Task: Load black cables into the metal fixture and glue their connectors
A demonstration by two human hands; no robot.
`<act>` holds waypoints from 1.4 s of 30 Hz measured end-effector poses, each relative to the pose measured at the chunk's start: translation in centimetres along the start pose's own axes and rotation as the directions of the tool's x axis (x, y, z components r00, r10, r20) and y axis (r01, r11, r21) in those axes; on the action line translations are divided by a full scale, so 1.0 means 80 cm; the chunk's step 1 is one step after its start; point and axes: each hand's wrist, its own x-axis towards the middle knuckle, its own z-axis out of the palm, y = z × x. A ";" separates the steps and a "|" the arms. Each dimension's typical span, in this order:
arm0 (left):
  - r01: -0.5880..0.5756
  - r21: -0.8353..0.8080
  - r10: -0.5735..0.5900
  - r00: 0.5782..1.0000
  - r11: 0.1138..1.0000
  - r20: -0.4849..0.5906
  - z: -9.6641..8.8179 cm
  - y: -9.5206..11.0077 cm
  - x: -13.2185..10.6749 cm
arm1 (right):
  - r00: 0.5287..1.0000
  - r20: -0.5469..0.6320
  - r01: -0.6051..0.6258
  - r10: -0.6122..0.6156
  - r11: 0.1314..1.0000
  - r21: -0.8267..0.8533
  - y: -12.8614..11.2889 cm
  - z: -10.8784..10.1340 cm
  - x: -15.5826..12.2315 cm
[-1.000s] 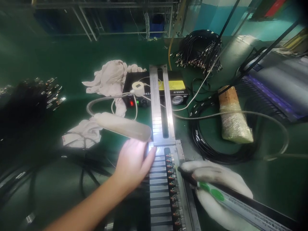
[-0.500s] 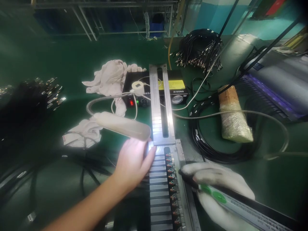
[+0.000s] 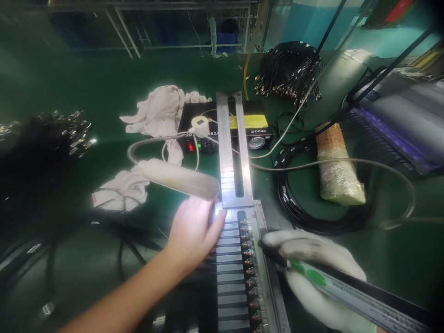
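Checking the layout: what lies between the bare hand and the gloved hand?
Head view: a connector row in the metal fixture, between left hand and right hand gripping a pen.

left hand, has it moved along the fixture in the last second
No. The left hand stays put: its fingertips still sit where the upper rail meets the fixture, just under the lamp.

Beyond the fingers lie a black control box and white rags. Farther right, a wrapped roll rests on the green desk.
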 end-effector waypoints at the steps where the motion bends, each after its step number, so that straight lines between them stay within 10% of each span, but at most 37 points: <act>1: -0.002 0.002 0.002 1.000 1.000 0.000 0.000 0.000 0.000 | 1.000 -0.006 -0.002 0.002 1.000 -0.002 0.000 0.001 0.000; 42: 0.002 0.059 -0.004 1.000 0.998 0.025 -0.002 0.001 0.002 | 1.000 0.024 0.021 -0.020 0.997 -0.072 -0.014 -0.004 -0.009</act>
